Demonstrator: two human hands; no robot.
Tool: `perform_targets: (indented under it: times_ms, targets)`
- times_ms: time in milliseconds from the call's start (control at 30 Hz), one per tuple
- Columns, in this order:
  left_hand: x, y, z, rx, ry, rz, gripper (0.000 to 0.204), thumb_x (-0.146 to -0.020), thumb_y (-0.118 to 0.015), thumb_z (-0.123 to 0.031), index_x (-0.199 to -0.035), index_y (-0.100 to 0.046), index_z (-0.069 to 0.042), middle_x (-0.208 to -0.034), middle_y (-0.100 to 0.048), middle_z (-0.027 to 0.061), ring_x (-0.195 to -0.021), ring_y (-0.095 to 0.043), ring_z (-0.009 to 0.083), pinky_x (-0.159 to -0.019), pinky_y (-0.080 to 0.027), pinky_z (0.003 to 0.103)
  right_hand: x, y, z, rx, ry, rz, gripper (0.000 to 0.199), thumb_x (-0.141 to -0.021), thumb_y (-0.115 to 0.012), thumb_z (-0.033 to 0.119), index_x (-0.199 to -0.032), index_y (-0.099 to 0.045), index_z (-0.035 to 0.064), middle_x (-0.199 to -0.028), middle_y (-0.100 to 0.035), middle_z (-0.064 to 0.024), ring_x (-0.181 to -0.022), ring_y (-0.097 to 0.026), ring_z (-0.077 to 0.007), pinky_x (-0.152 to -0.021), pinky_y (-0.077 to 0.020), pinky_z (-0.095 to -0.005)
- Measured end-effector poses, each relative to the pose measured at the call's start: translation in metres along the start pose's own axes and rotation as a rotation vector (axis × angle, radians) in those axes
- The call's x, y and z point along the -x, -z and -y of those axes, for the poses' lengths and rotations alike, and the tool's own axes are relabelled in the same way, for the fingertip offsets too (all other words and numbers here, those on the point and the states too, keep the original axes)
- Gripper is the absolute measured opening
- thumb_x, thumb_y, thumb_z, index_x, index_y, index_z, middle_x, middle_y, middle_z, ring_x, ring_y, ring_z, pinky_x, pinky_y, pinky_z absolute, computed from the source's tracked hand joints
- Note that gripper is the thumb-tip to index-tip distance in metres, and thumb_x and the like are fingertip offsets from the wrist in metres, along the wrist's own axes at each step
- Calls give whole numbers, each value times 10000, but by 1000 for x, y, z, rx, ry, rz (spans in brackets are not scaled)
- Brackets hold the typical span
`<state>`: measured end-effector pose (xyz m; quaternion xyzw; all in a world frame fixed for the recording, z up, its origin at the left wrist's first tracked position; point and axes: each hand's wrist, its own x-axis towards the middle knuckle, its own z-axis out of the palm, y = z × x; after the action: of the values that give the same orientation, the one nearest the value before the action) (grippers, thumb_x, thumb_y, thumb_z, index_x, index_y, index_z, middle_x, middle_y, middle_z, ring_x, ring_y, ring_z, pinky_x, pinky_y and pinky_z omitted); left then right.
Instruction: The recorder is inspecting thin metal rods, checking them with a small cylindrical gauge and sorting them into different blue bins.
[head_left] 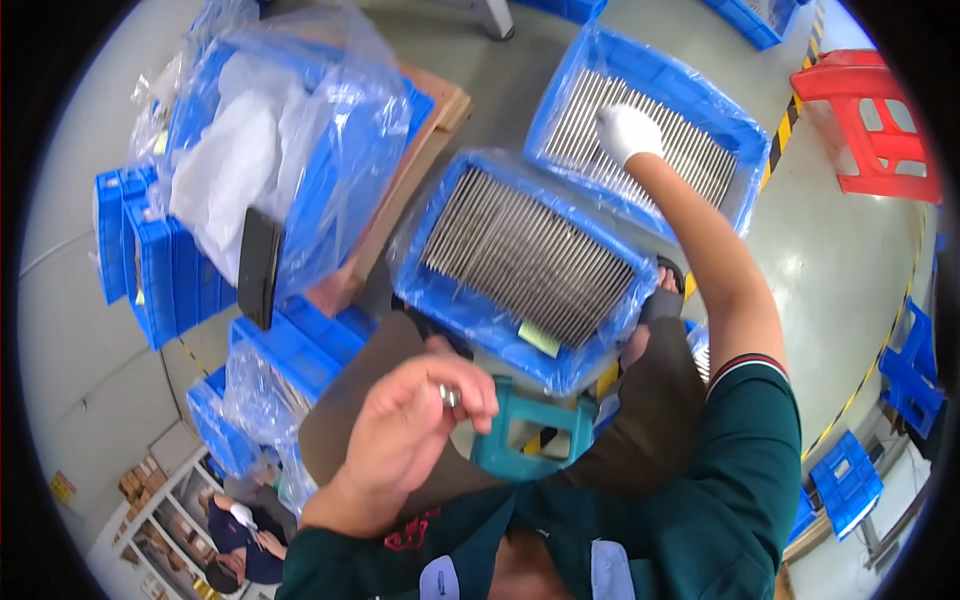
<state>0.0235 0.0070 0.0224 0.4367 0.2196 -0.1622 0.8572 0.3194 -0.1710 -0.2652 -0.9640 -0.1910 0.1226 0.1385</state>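
1. Upper left of frame: blue crate wrapped in clear plastic bag (300,130) on a cardboard slab, w/ stacked blue bins (150,255) beside it. You touch neither.
2. Lower left-centre: your left hand (405,440) is bare, fingers curled narrow, thumb & forefinger pinching a small shiny metal piece (450,396). Can't tell exactly what kind of part; looks like a short rod end or ring.
3. Just below centre: teal plastic stool (535,435) between your knees, partly hidden by the near crate.
4. Centre: near blue crate (520,260), plastic-lined, packed w/ thin metal rods in tight rows, a small yellow-green tag at its near edge.
5. Upper right-centre: far blue crate (650,125), same rods. Your right hand (627,130), in a white glove, lies on the rods there, fingers bent down into the rows; can't tell if it grips any.
6. Step, my read: picking or checking rods, one piece in the left hand. Next move calls for a clean pinch on one rod w/o dragging its neighbours.
7. Far right: red plastic stool (875,125), well apart.
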Motion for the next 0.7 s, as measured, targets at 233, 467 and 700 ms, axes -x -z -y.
perform_targets:
  times_ms: [233, 467, 700]
  targets:
    - [12, 15, -9, 203, -186, -123, 335, -965, -428, -323, -968, -513, 1, -835, -536, 99, -717, -502, 166, -681, -435, 314, 40, 54, 75, -194, 14, 250, 370, -800, -455, 327, -921, -679, 59, -843, -668, -154, -763, -654, -286, -757, -496, -373]
    - [24, 26, -26, 332, -268, -85, 333, -950, -462, -363, -942, -523, -35, -804, -533, 67, -706, -499, 160, -665, -426, 306, 112, -7, 109, 28, -93, 545, 368, -804, -517, 278, -1055, -635, 37, -979, -645, -200, -885, -643, -315, -788, -505, -380]
    - [58, 49, -40, 394, -346, -117, 338, -950, -457, -371, -936, -529, -41, -807, -527, 60, -707, -484, 156, -663, -405, 307, 152, -130, 194, 175, 352, 807, 406, -752, -622, 252, -1137, -607, 125, -1094, -619, -145, -1027, -592, -303, -875, -486, -357]
